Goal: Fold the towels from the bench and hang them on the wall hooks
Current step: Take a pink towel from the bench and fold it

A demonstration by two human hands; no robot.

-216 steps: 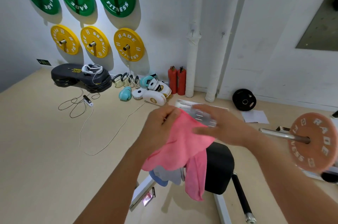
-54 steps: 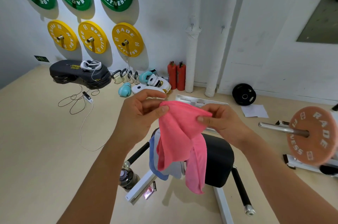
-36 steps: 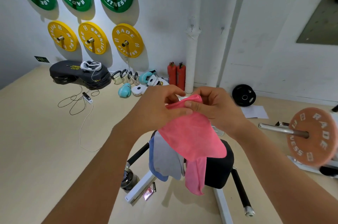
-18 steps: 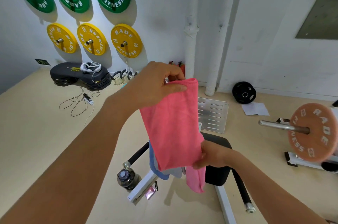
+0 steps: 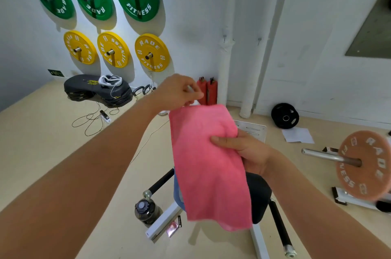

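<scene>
Two bare hands hold a pink towel (image 5: 209,165) up in mid-air above a black bench (image 5: 259,193). Left hand (image 5: 177,92) pinches its top edge at 12 o'clock; right hand (image 5: 247,151) grips the side at 3 o'clock, w/ thumb on front.

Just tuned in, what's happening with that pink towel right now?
A person holds the pink towel up, folded lengthwise. The left hand pinches its top corner; the right hand grips its right edge midway. A blue towel lies on the bench below. Nothing hangs on the wall hooks yet.
</scene>
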